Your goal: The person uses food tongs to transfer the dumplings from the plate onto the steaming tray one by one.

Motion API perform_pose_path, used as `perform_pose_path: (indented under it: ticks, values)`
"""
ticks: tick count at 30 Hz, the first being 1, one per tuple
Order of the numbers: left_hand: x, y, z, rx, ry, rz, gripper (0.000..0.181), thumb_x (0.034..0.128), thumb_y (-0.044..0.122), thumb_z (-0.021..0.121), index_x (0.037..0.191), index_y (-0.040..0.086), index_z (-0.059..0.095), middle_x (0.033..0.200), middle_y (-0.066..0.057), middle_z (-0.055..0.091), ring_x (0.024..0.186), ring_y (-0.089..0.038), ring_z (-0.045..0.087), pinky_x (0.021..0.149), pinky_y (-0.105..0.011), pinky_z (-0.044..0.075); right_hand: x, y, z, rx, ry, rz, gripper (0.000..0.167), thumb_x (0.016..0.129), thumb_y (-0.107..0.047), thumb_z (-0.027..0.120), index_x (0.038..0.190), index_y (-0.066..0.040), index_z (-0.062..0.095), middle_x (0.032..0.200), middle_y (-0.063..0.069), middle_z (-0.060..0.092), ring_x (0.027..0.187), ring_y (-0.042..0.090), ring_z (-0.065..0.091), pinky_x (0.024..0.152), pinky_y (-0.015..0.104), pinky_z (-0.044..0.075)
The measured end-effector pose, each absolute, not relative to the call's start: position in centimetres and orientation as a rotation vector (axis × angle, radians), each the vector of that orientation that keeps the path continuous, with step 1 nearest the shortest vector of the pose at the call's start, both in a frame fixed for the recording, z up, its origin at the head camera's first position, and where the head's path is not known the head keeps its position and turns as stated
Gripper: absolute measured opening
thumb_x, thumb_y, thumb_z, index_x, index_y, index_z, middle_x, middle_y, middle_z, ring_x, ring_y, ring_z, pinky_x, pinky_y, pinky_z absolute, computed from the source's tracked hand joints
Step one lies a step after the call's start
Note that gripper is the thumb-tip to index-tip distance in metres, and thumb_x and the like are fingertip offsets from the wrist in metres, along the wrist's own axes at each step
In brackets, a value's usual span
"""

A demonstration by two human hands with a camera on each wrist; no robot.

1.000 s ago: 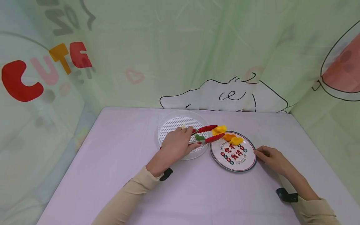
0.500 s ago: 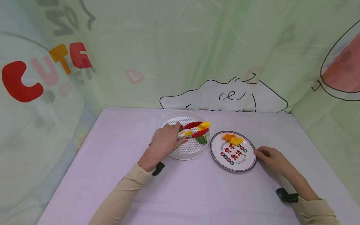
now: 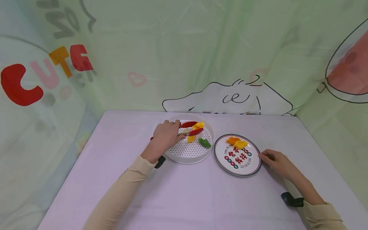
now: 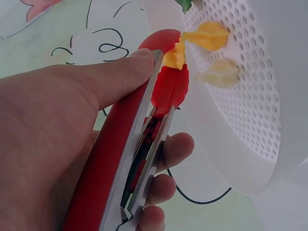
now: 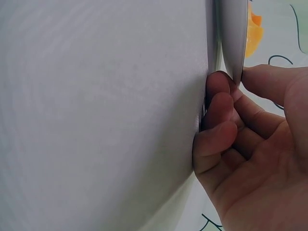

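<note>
In the head view my left hand (image 3: 165,137) grips red-and-metal food tongs (image 4: 120,144). A small yellow folded piece (image 4: 175,57) is pinched between the red tips, above the white perforated tray (image 3: 191,153). Inside that tray lie another yellow piece (image 4: 211,36), a cream piece (image 4: 222,73) and a green piece (image 3: 204,142). To the right, my right hand (image 3: 278,163) pinches the rim of a round plate (image 3: 249,161) between thumb and fingers. Red lettering marks the plate. An orange piece (image 3: 232,140) and a yellow piece (image 3: 240,144) lie near its far edge.
Tray and plate sit close together on a pale cloth-covered table (image 3: 195,198). Behind them rises a printed fabric backdrop (image 3: 178,64), meeting the table's far edge. A similar fabric wall (image 3: 26,134) hangs at the left.
My left hand has moved left with the tongs and the yellow piece, from near the plate to above the tray. More of the tray's contents now show. My right hand stays at the plate.
</note>
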State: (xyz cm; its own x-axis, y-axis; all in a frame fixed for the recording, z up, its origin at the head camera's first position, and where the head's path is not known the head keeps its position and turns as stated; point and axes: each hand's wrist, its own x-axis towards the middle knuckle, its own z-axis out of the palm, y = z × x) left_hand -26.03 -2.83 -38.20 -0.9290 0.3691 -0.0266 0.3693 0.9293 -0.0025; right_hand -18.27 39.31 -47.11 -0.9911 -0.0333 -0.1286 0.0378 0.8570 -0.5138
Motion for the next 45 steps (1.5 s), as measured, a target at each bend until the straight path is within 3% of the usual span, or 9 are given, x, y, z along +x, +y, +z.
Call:
perform_pose_path:
  ticks: [18, 30, 38, 45]
  values:
    - [-26.3, -1.9, -38.4, 0.591, 3.013, 0.007, 0.062, 0.0890, 0.055, 0.069, 0.130, 0.010, 0.058, 0.114, -0.008, 0.073, 0.093, -0.023, 0.060, 0.075, -0.035, 0.056, -18.2, 39.2, -47.0, 0.006, 2.891, -0.809, 0.040, 0.106, -0.032, 0.051, 0.115, 0.004, 0.064, 0.093, 0.008, 0.066, 0.085, 0.020, 0.055, 0.066, 0.019, 0.048]
    - [-26.2, -1.7, -39.0, 0.576, 3.030, -0.009, 0.071, 0.0883, 0.058, 0.068, 0.138, 0.009, 0.055, 0.125, -0.008, 0.070, 0.101, -0.024, 0.060, 0.079, -0.036, 0.057, -18.1, 39.2, -47.0, -0.017, 2.907, -0.807, 0.039, 0.106, -0.031, 0.051, 0.114, 0.004, 0.065, 0.093, 0.007, 0.066, 0.085, 0.020, 0.055, 0.067, 0.019, 0.048]
    - [-25.6, -2.1, -39.1, 0.560, 3.024, 0.029, 0.083, 0.0877, 0.063, 0.065, 0.146, 0.007, 0.045, 0.136, -0.011, 0.062, 0.115, -0.027, 0.059, 0.087, -0.040, 0.058, -18.1, 39.3, -47.1, -0.021, 2.913, -0.800, 0.039, 0.106, -0.032, 0.052, 0.114, 0.003, 0.065, 0.092, 0.006, 0.066, 0.085, 0.020, 0.055, 0.067, 0.019, 0.048]
    - [-24.9, -2.4, -38.9, 0.579, 3.070, 0.089, 0.088, 0.0862, 0.066, 0.065, 0.145, 0.004, 0.046, 0.133, -0.016, 0.062, 0.116, -0.029, 0.059, 0.086, -0.041, 0.059, -18.0, 39.2, -47.0, -0.010, 2.911, -0.794, 0.039, 0.106, -0.033, 0.051, 0.114, 0.003, 0.065, 0.092, 0.006, 0.066, 0.085, 0.020, 0.055, 0.067, 0.019, 0.048]
